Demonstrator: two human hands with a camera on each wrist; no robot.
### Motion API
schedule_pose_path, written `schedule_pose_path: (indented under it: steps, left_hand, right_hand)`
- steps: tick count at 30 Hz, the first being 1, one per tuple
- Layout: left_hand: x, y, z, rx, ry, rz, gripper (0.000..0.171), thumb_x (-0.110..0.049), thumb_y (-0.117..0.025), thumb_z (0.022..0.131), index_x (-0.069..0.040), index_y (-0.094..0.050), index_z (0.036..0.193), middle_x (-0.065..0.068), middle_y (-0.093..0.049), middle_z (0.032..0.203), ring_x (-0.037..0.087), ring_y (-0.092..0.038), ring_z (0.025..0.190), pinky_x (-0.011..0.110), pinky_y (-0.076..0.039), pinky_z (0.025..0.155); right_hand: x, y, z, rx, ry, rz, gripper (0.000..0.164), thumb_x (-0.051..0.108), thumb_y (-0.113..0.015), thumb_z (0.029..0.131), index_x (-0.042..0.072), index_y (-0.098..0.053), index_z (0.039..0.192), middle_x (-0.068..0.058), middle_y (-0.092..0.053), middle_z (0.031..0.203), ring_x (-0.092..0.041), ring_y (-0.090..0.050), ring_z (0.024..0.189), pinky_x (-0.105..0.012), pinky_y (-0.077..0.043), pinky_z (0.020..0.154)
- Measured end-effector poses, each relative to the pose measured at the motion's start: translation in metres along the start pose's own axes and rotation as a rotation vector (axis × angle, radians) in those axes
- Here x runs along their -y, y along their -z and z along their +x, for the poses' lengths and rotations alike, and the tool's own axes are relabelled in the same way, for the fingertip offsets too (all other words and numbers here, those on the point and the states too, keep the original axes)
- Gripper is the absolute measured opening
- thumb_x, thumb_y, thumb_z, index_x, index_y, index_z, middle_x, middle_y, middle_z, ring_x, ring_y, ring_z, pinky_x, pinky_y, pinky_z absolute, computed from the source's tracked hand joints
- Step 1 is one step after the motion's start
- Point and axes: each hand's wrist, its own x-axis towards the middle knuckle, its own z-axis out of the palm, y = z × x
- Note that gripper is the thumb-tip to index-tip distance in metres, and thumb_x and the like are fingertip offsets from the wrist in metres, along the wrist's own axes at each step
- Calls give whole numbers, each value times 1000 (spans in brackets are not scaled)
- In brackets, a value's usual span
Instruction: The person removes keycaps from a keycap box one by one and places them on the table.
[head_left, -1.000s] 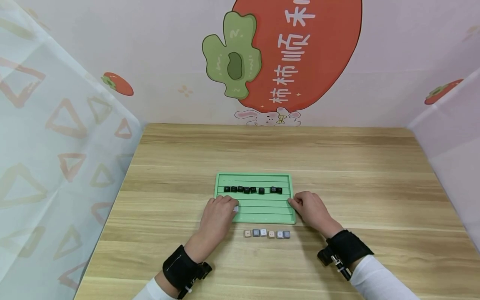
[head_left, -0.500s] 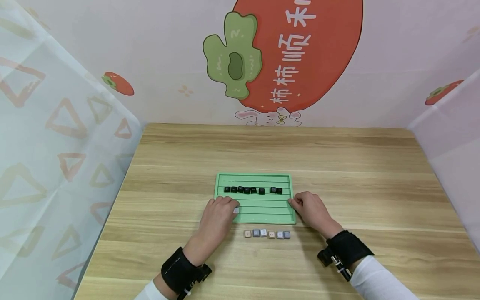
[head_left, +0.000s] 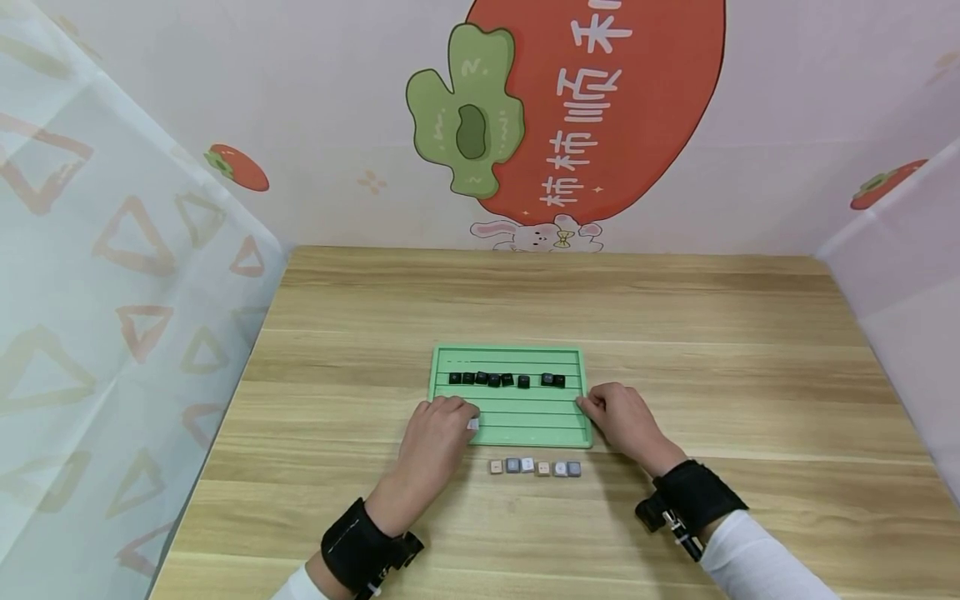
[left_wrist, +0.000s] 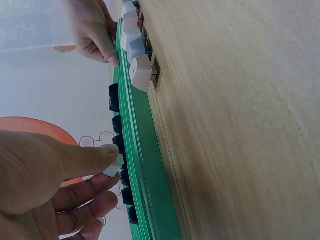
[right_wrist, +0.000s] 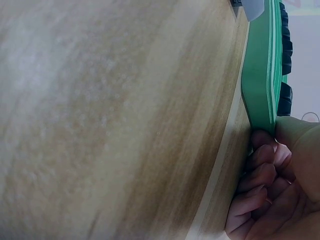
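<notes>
Six keycaps (head_left: pixel 527 465) lie before the tray (head_left: pixel 534 422) right fingers (right_wrist: pixel 260 176) grip, left fingers (left_wrist: pixel 86 192) pinching a white keycap (left_wrist: pixel 114 167).

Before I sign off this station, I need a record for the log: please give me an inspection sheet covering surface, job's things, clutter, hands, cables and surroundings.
Surface: wood-grain tabletop.
Job's things: green ridged tray bearing eight black keycaps in one unevenly spaced row; six light-coloured keycaps lined up on the tabletop along its near side.
Clutter: nothing seen.
Left hand: pinches a white keycap; contact with the tray cannot be told.
Right hand: grips the tray's right edge.
Cables: nothing seen.
Surroundings: printed backdrop behind, with a large persimmon picture.
</notes>
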Motion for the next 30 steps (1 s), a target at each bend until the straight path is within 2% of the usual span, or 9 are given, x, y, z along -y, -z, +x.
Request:
schedule_pose_path:
  steps: [16, 30]
  left_hand:
    - [-3, 2, -6, 14, 8, -30, 22, -19, -78, 71, -16, -72, 91, -3, -69, 90, 15, -59, 80, 27, -38, 63]
    - [-5, 4, -12, 26, 8, -39, 22, -19, -77, 72, -15, -72, 93, -2, -69, 92, 15, -60, 82, 28, -38, 64]
  right_hand:
    - [-2, -1, 0, -6, 3, -5, 40, 25, -57, 92, 13, -46, 56, 5, -32, 48, -12, -35, 45, -27, -29, 49]
    - [-2, -2, 1, -6, -1, -11, 39, 25, -58, 92, 14, -48, 56, 5, -34, 49, -12, -36, 46, -28, -30, 49]
